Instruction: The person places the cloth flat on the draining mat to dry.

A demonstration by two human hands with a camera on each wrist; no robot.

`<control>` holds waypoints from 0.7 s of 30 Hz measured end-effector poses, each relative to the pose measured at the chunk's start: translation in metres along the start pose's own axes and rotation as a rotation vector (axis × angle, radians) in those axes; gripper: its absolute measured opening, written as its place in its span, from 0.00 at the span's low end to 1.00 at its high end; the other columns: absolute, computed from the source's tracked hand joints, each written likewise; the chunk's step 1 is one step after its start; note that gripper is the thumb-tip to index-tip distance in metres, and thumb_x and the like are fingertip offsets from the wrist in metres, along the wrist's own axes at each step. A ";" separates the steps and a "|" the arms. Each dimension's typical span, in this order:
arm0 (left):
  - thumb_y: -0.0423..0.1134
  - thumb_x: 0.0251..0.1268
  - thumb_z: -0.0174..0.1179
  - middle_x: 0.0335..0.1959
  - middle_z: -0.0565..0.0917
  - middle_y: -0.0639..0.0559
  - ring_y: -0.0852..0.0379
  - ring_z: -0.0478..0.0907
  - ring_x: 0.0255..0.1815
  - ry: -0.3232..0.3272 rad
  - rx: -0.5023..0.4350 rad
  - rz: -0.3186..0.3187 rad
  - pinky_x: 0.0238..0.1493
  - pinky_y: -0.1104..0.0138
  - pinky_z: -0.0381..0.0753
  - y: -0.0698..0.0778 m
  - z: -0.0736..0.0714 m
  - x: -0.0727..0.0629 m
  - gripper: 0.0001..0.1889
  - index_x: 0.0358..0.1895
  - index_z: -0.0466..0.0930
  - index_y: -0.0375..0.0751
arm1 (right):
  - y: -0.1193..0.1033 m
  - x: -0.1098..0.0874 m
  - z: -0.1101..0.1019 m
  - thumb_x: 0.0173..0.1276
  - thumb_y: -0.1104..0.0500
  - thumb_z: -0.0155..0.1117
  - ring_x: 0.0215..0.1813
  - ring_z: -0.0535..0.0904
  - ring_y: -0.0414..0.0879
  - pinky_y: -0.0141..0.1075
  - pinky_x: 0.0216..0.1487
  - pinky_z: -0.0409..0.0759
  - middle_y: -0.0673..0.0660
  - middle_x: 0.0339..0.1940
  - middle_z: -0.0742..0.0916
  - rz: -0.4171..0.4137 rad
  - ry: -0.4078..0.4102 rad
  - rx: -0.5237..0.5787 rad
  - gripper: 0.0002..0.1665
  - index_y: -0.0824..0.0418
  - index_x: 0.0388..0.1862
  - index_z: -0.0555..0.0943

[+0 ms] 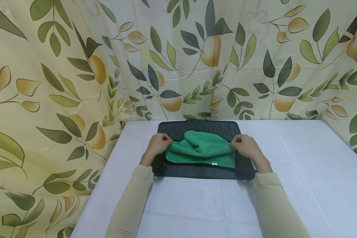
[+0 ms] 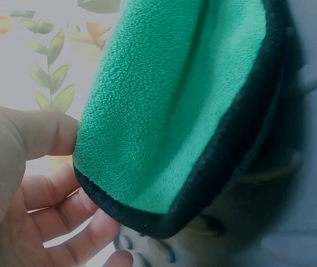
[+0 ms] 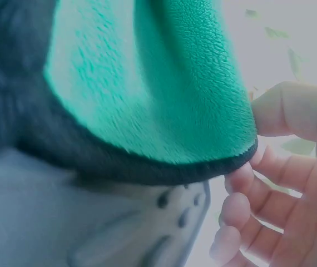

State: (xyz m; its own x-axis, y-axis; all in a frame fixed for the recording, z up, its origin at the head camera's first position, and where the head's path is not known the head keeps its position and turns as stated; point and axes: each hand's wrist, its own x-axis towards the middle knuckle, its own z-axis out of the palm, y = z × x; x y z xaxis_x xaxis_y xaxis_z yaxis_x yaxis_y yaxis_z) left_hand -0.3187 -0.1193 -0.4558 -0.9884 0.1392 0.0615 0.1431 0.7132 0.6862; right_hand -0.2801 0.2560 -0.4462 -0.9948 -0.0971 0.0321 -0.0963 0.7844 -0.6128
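A green cloth with a dark edge and a small white label hangs between my two hands, over a dark ridged mat. My left hand pinches its left corner between thumb and fingers. At the opposite corner my right hand does the same. In the left wrist view the fleecy cloth drops away from the thumb, its black border curving below. The right wrist view has the cloth pinched at its edge by the thumb and forefinger, the other fingers loosely curled beneath.
The mat lies on a white-covered table, with a small tab at its far edge. Behind and to the left of the table hangs a curtain printed with leaves and fruit. Both forearms wear pale sleeves.
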 end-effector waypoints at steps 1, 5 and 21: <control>0.42 0.71 0.63 0.37 0.89 0.48 0.54 0.80 0.34 0.000 -0.004 -0.007 0.33 0.66 0.74 0.000 -0.001 0.000 0.09 0.38 0.89 0.42 | 0.000 -0.001 -0.002 0.71 0.58 0.57 0.35 0.75 0.49 0.37 0.33 0.70 0.56 0.31 0.83 0.009 0.002 0.000 0.12 0.64 0.38 0.84; 0.42 0.72 0.62 0.39 0.89 0.47 0.53 0.80 0.36 -0.002 -0.028 -0.033 0.33 0.67 0.74 -0.001 -0.004 0.001 0.10 0.39 0.89 0.42 | 0.002 -0.002 -0.007 0.72 0.57 0.56 0.35 0.74 0.49 0.38 0.32 0.70 0.56 0.30 0.82 0.044 0.008 0.005 0.13 0.64 0.38 0.83; 0.44 0.72 0.60 0.45 0.89 0.45 0.50 0.80 0.42 0.006 -0.051 -0.090 0.40 0.63 0.75 -0.005 -0.010 0.001 0.11 0.41 0.88 0.40 | 0.006 -0.005 -0.015 0.71 0.56 0.57 0.34 0.72 0.48 0.38 0.32 0.68 0.52 0.26 0.78 0.060 -0.010 0.027 0.13 0.65 0.34 0.81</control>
State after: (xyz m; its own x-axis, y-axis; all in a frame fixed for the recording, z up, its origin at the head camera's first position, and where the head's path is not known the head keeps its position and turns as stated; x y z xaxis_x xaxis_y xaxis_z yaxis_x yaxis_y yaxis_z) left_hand -0.3207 -0.1301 -0.4519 -0.9974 0.0720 0.0027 0.0515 0.6864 0.7254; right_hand -0.2767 0.2706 -0.4386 -0.9983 -0.0566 -0.0133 -0.0353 0.7719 -0.6348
